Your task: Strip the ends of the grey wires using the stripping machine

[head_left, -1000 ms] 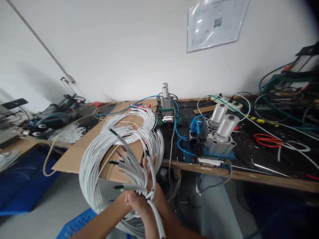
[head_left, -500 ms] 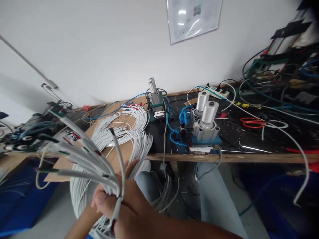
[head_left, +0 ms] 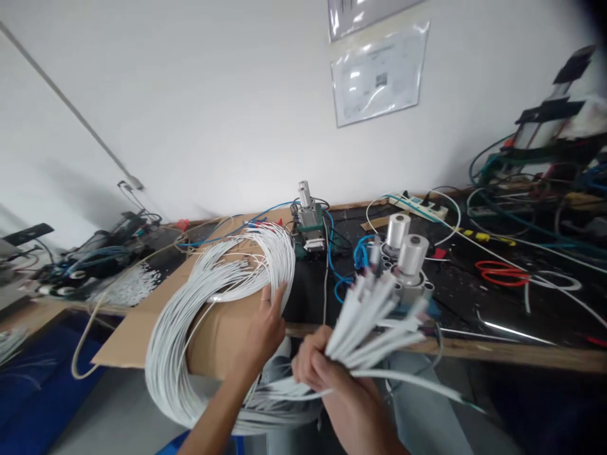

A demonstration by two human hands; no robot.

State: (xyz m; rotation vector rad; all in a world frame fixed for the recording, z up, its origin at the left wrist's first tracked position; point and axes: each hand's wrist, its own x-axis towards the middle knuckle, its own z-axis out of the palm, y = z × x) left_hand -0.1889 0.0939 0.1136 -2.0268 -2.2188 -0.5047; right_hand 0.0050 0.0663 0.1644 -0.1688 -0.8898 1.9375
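Note:
My right hand (head_left: 317,370) is closed around a bunch of white cable ends (head_left: 374,319) that fan out up and to the right, towards the cylinders. My left hand (head_left: 265,325) rests with fingers spread on the inner side of a big coil of white cables (head_left: 208,303). The coil lies over a cardboard sheet (head_left: 156,322) and hangs past the bench's front edge onto my lap. One loose cable end trails off to the lower right.
A wooden bench (head_left: 497,351) with a black mat carries a blue fixture with two silver air cylinders (head_left: 405,253), a small green press (head_left: 308,218), a power strip (head_left: 420,203), red wire loops (head_left: 502,273) and tangled hoses at right. Blue crates stand at lower left.
The bunch of cable ends swung from the left side over to the right, now held by my right hand alone. My left hand came off the bunch and moved onto the coil.

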